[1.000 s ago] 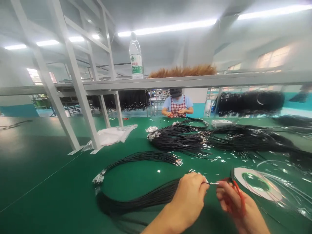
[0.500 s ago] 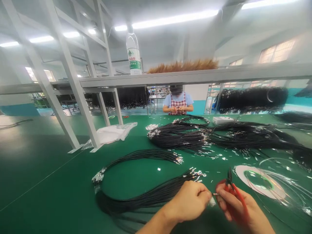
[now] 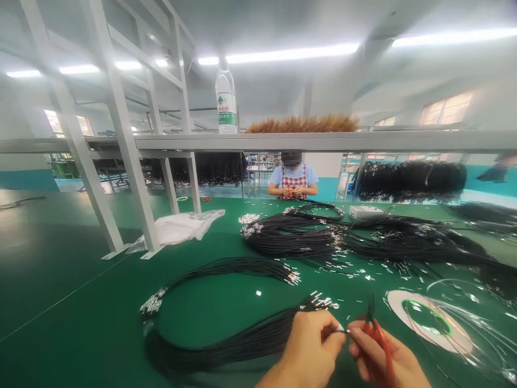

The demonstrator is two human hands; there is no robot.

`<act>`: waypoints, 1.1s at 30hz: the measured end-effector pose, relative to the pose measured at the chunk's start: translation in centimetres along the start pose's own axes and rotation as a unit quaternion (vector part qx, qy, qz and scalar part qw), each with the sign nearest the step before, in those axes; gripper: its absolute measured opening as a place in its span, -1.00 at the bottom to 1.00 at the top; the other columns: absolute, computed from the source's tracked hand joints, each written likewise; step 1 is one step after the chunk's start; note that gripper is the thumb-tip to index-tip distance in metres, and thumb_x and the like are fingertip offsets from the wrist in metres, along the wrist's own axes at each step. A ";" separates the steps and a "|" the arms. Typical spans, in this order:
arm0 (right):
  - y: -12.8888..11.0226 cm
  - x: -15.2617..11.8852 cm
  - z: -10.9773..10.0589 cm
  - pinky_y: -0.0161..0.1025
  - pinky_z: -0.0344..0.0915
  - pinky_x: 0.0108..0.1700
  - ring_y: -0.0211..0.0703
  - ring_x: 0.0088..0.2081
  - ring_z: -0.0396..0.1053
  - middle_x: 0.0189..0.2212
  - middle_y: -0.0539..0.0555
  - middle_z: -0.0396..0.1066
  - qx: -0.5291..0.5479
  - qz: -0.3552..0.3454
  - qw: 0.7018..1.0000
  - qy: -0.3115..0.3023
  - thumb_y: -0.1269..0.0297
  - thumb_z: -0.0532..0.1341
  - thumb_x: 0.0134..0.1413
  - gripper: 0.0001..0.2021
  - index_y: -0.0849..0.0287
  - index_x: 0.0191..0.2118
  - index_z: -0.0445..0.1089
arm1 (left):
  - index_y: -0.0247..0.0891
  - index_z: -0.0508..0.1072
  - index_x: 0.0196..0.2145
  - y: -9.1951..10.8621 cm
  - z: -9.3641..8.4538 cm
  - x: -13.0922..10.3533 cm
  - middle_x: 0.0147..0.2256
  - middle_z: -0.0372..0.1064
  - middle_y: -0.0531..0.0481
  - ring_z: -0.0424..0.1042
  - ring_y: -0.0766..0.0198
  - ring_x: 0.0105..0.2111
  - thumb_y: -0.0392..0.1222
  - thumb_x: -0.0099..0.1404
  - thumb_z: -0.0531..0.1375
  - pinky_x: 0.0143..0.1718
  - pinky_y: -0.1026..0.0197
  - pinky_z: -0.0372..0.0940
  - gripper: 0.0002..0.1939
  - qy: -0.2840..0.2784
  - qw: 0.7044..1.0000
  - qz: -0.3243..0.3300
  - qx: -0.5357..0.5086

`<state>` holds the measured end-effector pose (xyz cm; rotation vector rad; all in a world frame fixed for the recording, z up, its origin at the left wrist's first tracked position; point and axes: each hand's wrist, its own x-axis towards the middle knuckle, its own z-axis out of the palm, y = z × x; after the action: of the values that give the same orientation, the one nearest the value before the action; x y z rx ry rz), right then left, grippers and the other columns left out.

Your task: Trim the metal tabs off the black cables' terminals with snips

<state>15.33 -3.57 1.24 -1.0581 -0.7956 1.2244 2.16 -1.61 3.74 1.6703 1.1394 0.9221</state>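
Note:
My left hand (image 3: 311, 345) pinches the end of a thin black cable (image 3: 342, 330) between thumb and forefinger. A small whitish bit shows at those fingertips, too small to name. Close by on the right, my right hand (image 3: 393, 355) is wrapped round red-handled cutting pliers (image 3: 378, 335), with the dark jaws pointing up. Its thumb and forefinger also meet the cable's tip. Beside and behind my left hand, a bundle of black cables (image 3: 226, 342) lies on the green table, bare ends toward my hands. Another group of cables (image 3: 226, 265) curves above it, with silvery connectors (image 3: 151, 304) at its left end.
A white reel (image 3: 398, 307) with loose clear strands lies at the right. Behind are a large cable pile (image 3: 291, 237), scattered white scraps and a plastic bag (image 3: 177, 226). A metal rack (image 3: 133, 188) carries a bottle (image 3: 226, 102). A co-worker (image 3: 293, 180) sits opposite.
The view has tilted slightly upward, so the rack and table appear lower. My hands have shifted a little left together. The whitish bit below my left fingertips now shows above them.

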 end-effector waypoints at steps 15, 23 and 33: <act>0.5 -0.1 -1.4 -0.41 0.07 -0.64 -0.38 -0.68 0.13 -0.69 -0.09 0.29 -0.063 0.038 0.997 -0.025 0.05 0.40 -0.23 -0.68 0.19 -0.41 0.43 | -0.27 0.27 -0.51 -1.1 -0.8 0.2 -0.66 0.21 0.15 0.03 0.47 -0.70 -0.20 0.14 0.12 -0.63 0.33 -0.08 -0.87 -0.161 0.965 -0.128 -0.164; 0.5 -0.2 -1.5 -0.37 0.12 -0.62 -0.33 -0.67 0.18 -0.67 -0.07 0.33 -0.144 0.022 0.989 0.007 -0.03 0.37 -0.25 -0.61 0.17 -0.38 0.39 | -0.27 0.30 -0.42 -1.4 -0.3 0.3 -0.57 0.33 0.11 0.03 0.50 -0.70 -0.21 0.13 0.14 -0.64 0.35 -0.11 -0.91 -0.075 0.974 -0.092 -0.193; 0.1 -1.3 -0.4 -0.38 0.04 -0.68 -0.32 -0.74 0.19 -0.73 -0.08 0.26 -0.308 0.014 0.947 -0.091 -0.20 0.19 -0.13 -0.54 0.15 -0.59 0.28 | -0.27 0.26 -0.39 -0.4 -2.0 0.8 -0.58 0.36 0.08 -0.09 0.54 -0.72 -0.13 0.13 0.19 -0.64 0.31 -0.23 -0.81 -0.039 0.950 -0.086 -0.299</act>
<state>15.42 -4.90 1.12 -1.4722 -1.3654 1.1307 0.54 -0.24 4.12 1.0851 0.8232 0.9587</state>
